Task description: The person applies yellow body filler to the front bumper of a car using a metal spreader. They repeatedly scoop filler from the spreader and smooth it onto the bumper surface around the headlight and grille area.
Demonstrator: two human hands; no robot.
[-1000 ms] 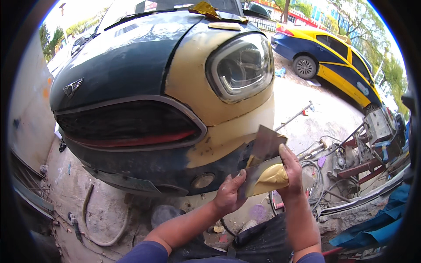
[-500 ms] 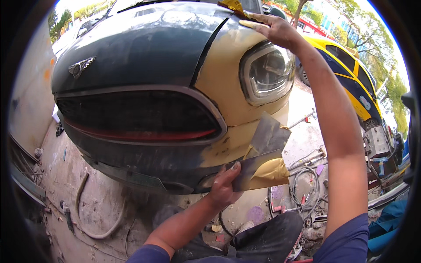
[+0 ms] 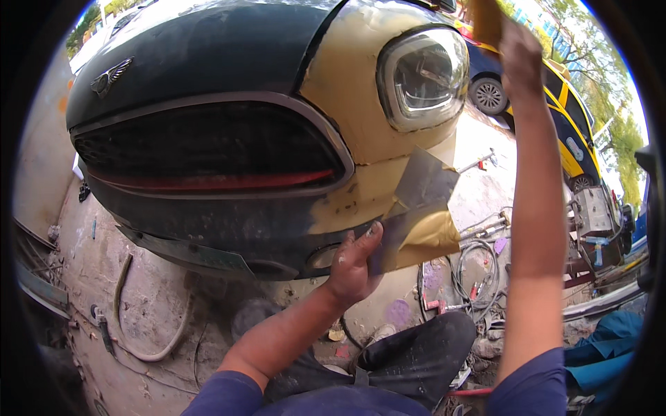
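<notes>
Before the car's dark bumper (image 3: 222, 220), your left hand (image 3: 354, 267) grips a grey board (image 3: 390, 253) carrying a grey plate (image 3: 426, 177) and tan paste (image 3: 431, 234). Farther right, up past the headlight (image 3: 424, 78), your raised right hand (image 3: 522, 59), motion-blurred, clasps a yellow flat piece (image 3: 485, 22).

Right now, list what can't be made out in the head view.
All in the head view:
Right hand: blurred, grip unclear.
Yellow-brown thing beside it: blurred, cut off by the top edge.
Hood: top cut off by that edge.
Lower lamp: right side hidden by the left hand.
Plate: left end hidden by the same hand.
Blue-yellow car: middle hidden by the right forearm.
</notes>
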